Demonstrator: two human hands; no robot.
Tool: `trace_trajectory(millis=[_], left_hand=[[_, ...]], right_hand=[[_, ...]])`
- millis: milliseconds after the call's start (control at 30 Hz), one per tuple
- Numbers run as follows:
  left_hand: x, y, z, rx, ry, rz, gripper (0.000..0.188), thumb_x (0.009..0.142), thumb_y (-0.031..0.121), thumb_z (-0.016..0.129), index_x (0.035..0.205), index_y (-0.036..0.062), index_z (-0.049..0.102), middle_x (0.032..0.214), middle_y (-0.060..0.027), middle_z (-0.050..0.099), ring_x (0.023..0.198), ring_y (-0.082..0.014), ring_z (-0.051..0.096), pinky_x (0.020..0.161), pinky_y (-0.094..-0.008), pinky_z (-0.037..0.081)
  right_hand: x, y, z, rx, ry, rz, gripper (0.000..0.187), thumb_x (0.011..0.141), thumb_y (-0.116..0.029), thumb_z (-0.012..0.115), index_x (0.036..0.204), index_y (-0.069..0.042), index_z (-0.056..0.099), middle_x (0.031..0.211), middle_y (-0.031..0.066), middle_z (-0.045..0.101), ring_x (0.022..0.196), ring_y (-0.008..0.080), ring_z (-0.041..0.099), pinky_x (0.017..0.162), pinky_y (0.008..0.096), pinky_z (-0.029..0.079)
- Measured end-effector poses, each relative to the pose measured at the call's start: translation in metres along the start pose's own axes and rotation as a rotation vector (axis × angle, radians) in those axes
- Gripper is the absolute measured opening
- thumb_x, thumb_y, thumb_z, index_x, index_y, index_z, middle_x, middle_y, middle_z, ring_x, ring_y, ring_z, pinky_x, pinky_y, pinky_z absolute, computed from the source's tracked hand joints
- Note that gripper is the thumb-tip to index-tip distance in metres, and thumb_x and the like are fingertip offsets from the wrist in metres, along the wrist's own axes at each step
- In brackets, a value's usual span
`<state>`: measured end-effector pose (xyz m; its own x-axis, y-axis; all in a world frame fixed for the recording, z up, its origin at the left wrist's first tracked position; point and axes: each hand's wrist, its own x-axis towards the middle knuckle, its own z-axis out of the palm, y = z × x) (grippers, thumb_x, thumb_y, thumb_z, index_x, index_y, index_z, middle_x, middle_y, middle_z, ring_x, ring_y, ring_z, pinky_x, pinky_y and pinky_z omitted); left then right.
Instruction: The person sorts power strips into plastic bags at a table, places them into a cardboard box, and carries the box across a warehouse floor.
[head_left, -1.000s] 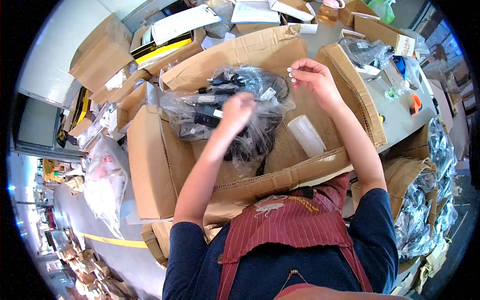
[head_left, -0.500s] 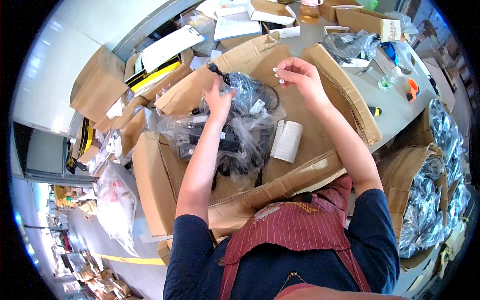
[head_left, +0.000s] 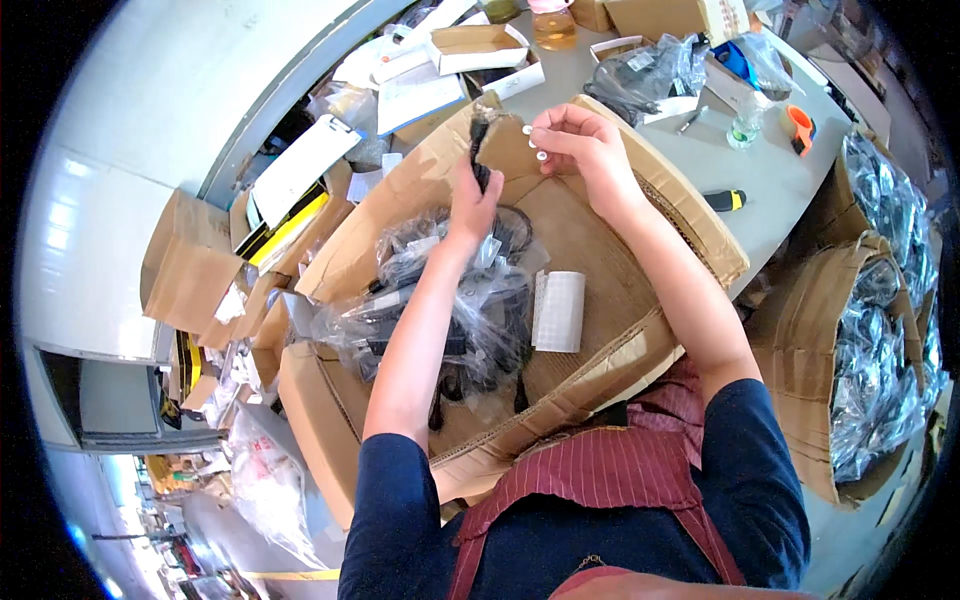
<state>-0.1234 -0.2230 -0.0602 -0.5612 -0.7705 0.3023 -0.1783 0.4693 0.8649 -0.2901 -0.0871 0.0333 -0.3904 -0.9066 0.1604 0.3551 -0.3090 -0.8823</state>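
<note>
My left hand (head_left: pixel 474 208) is closed around a black power cable (head_left: pixel 480 150), its plug end pointing up past the fingers. Several small white round pieces (head_left: pixel 541 156), possibly stickers, show at the fingertips of my right hand (head_left: pixel 580 150), which pinches them. Both hands are above an open cardboard box (head_left: pixel 640 330). Inside it lies a heap of black adapters and cables in clear plastic bags (head_left: pixel 480 310), partly hidden by my left forearm. To the right of the heap rests a white label sheet (head_left: pixel 560 312), curled at one side.
Boxes of bagged parts (head_left: pixel 865 370) stand at the right. On the grey table are a yellow-and-black cutter (head_left: pixel 725 200), an orange tape roll (head_left: pixel 798 130) and a bagged cable (head_left: pixel 650 78). A clipboard (head_left: pixel 303 170) and small cartons (head_left: pixel 195 260) crowd the left.
My left hand has taken hold of the black cable and lifted it from the heap. My right hand keeps its pinch on the white pieces. The whole view has shifted somewhat.
</note>
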Motion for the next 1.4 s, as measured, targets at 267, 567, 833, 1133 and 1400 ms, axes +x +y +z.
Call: trace_trajectory(millis=[267,567,833,1133,1400], left_hand=[[-0.029,0.042,0.058,0.773,-0.019,-0.01,0.07,0.097,0.036,0.056,0.152,0.0089,0.024,0.128,-0.0265,0.048,0.116,-0.043,0.047,0.1,-0.0511,0.037],[-0.049,0.038,0.063,0.885,0.093,0.062,0.074,0.094,0.034,0.06,0.156,0.0193,0.022,0.105,-0.021,0.051,0.098,-0.0374,0.047,0.09,-0.0512,0.034],[-0.056,0.031,0.064,0.889,0.159,0.122,0.075,0.094,0.032,0.061,0.156,0.0204,0.022,0.102,-0.0203,0.049,0.096,-0.0355,0.045,0.087,-0.0498,0.032],[-0.06,0.029,0.066,0.865,0.173,0.128,0.075,0.092,0.032,0.063,0.155,0.0211,0.025,0.101,-0.0209,0.045,0.095,-0.0351,0.042,0.087,-0.0492,0.03],[-0.06,0.028,0.066,0.861,0.172,0.107,0.076,0.091,0.033,0.064,0.155,0.0222,0.026,0.103,-0.0208,0.047,0.097,-0.0354,0.042,0.088,-0.0494,0.03]], right_hand=[[0.038,0.042,-0.049,-0.883,0.194,-0.368,0.018,0.087,-0.016,0.068,0.094,0.001,0.067,0.079,0.0038,0.067,0.068,0.0098,0.06,0.063,0.0263,0.048],[0.039,0.038,-0.061,-0.855,0.121,-0.234,0.021,0.085,-0.019,0.067,0.093,0.001,0.069,0.075,0.0028,0.065,0.063,0.0084,0.057,0.057,0.0268,0.047],[0.034,0.035,-0.056,-0.795,0.078,-0.131,0.021,0.085,-0.02,0.069,0.092,0.0,0.07,0.075,0.0015,0.065,0.063,0.0074,0.057,0.055,0.0228,0.046],[0.033,0.04,-0.052,-0.931,-0.034,-0.086,0.02,0.085,-0.02,0.07,0.093,-0.001,0.071,0.075,0.0021,0.065,0.065,0.0077,0.057,0.054,0.0239,0.046],[0.033,0.044,-0.052,-1.014,-0.036,-0.153,0.02,0.084,-0.018,0.07,0.094,-0.001,0.071,0.076,0.0036,0.067,0.066,0.009,0.059,0.06,0.0271,0.049]])
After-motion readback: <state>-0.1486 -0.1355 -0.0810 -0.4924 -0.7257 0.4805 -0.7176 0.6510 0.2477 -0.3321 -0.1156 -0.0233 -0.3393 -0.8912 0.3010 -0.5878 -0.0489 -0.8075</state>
